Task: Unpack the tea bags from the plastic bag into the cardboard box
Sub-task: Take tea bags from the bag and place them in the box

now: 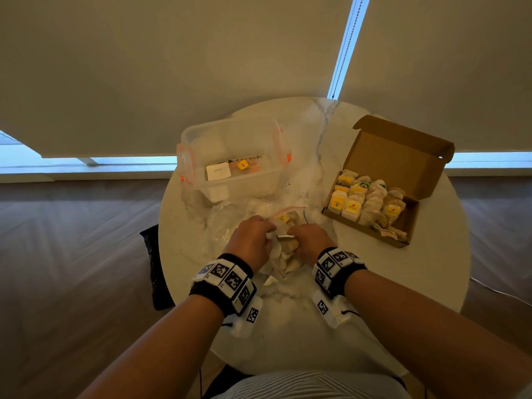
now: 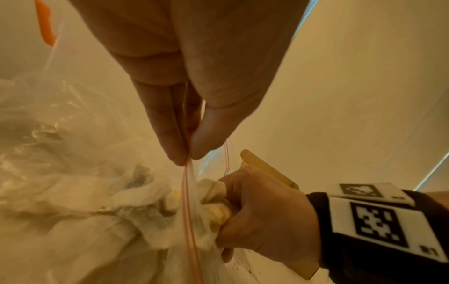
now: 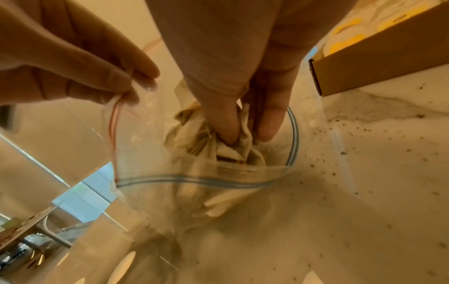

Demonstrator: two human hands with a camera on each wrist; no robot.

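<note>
Tea bags (image 3: 206, 138) are bunched up inside the clear plastic bag (image 3: 170, 192), which sits on the round marble table (image 1: 288, 326) right in front of you, between your two wrists. Your left hand (image 2: 179, 86) pinches the red zip edge of the plastic bag between thumb and fingertips, holding the mouth open. Your right hand (image 3: 243, 67) is down inside the opening, fingers curled round a clump of tea bags. The cardboard box (image 1: 397, 156) sits just to your right with its lid flipped back, and it's already got rows of tea bags in it. Behind the plastic bag there's a clear plastic tub (image 1: 270, 180) with orange latches. Dark crumbs are scattered over the table near the box.
</note>
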